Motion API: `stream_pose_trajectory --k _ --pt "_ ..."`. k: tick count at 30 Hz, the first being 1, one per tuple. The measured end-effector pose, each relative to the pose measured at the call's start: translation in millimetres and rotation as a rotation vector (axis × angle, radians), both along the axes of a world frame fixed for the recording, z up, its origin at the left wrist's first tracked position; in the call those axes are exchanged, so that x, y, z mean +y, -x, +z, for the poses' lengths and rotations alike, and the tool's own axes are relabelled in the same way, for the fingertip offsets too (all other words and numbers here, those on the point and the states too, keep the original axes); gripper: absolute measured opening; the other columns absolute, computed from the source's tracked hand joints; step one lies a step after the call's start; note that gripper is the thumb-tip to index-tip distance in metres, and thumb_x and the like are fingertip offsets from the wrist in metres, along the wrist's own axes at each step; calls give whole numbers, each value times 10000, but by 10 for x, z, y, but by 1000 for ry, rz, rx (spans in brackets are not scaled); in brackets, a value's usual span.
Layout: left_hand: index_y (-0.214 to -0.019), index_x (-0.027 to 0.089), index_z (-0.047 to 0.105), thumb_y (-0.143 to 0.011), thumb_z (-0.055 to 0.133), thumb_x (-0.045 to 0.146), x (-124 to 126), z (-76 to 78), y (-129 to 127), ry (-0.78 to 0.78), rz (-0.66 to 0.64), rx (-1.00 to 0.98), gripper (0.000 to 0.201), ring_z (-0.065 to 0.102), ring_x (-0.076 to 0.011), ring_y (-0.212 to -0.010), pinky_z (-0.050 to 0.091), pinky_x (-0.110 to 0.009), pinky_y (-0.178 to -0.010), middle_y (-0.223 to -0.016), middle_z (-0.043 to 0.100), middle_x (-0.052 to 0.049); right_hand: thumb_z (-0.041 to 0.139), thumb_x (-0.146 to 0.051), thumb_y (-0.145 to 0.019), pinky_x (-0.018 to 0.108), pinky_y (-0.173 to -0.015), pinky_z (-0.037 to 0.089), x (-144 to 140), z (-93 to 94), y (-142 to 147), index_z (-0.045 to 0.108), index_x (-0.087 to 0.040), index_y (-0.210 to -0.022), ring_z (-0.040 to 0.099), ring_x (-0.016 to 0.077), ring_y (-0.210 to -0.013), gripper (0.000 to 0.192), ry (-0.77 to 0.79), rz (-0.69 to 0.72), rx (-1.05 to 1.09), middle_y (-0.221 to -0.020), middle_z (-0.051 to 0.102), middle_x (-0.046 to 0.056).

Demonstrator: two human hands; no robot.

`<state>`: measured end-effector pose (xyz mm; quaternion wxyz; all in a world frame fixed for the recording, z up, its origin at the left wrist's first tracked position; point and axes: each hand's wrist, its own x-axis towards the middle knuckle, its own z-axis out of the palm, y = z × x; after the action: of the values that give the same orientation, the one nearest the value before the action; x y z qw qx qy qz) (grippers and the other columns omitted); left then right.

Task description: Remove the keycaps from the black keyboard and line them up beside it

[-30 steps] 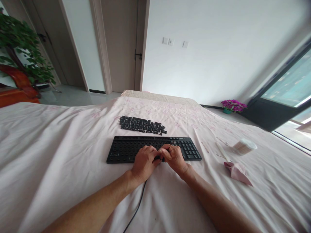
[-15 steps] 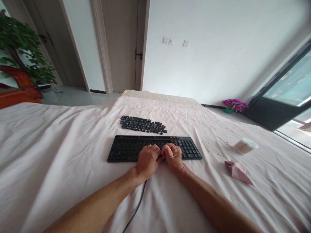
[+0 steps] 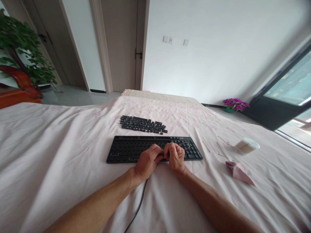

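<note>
A black keyboard [image 3: 126, 149] lies flat on the cloth, with its main section stripped of keycaps and the number pad's caps in place at the right. My right hand [image 3: 175, 158] is closed over the keyboard's right part. From its fist a thin wire keycap puller [image 3: 186, 143] sticks out to the right above the number pad. My left hand [image 3: 150, 159] rests at the keyboard's front edge, fingers pinched together close to the right hand; what lies between them is hidden. Behind the keyboard, removed black keycaps [image 3: 141, 124] sit in rows.
A pink-white cloth [image 3: 73, 155] with folds covers the surface. To the right are a tub of cotton swabs [image 3: 247, 146], several loose swabs [image 3: 207, 146] and a pink rag [image 3: 240, 173]. The keyboard's cable [image 3: 139, 207] runs toward me between my forearms.
My right hand has shifted slightly right and turned, and the wire puller now shows farther over the number pad. The left hand stays close beside it with only a small shift.
</note>
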<state>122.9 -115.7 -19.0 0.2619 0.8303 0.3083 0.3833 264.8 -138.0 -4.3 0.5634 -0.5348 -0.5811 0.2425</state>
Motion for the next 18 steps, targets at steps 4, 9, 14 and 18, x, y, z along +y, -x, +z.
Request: stream_pose_trajectory --k 4,9,14,18 --pt "-973 214 631 -835 588 130 35 -3 6 79 20 -130 167 584 -148 -891 476 -278 -826 -925 616 -9 264 -465 -955 272 -543 413 -50 100 -27 567 -210 -588 477 142 -515 540 -51 8 -99 -542 528 28" --pt "-1001 212 628 -793 601 131 67 25 4 205 98 -212 225 605 -135 -830 507 -261 -762 -900 619 0 321 -357 -955 335 -761 448 -72 171 -100 681 -214 -831 586 190 -755 406 -252 117 -481 -732 652 62" --pt "-1031 197 616 -705 610 77 119 6 -4 273 170 -244 347 619 -130 -798 520 -258 -743 -891 632 5 426 -251 -938 326 -785 427 -57 187 -84 671 -205 -985 594 185 -831 254 -471 170 -844 -842 680 68" --pt "-1084 190 590 -702 623 85 157 -16 -6 407 181 -299 398 650 -120 -758 539 -254 -711 -961 629 -19 437 -237 -943 294 -701 426 -16 178 -86 660 -187 -1022 560 167 -713 242 -435 117 -975 -731 637 54"
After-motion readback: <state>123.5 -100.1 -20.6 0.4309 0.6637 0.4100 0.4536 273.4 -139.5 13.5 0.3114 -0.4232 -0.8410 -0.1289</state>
